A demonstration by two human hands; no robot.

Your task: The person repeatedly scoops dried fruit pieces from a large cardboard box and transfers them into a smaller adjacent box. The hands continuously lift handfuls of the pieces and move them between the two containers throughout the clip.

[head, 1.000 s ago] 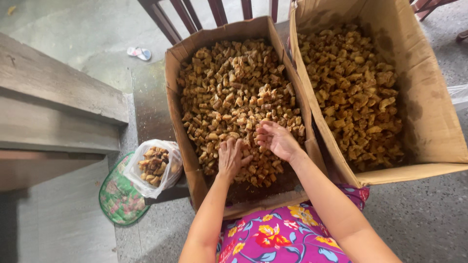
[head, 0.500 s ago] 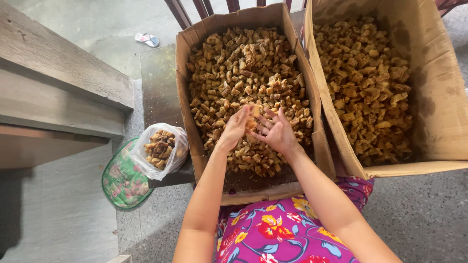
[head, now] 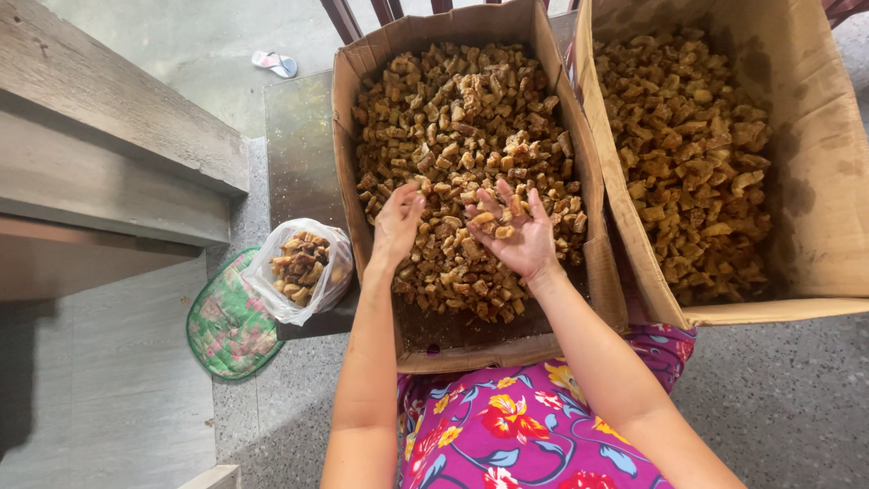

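Head view shows both hands lifted clear of the heap since half a second ago, when they were pressed together low in the box; they now sit a little apart and farther in. The right hand (head: 511,237) is turned palm up, fingers spread and slightly cupped, with several brown fried pieces (head: 493,222) lying loose across the palm and finger bases. The left hand (head: 396,226) is edge-on just left of it, fingers bent loosely; whether it holds a piece I cannot tell. Both hover over the near middle of the left cardboard box (head: 471,349), which is heaped with the same pieces. A second full box (head: 815,181) stands right; a clear bag of pieces (head: 303,267) and a green mat (head: 226,326) lie left.
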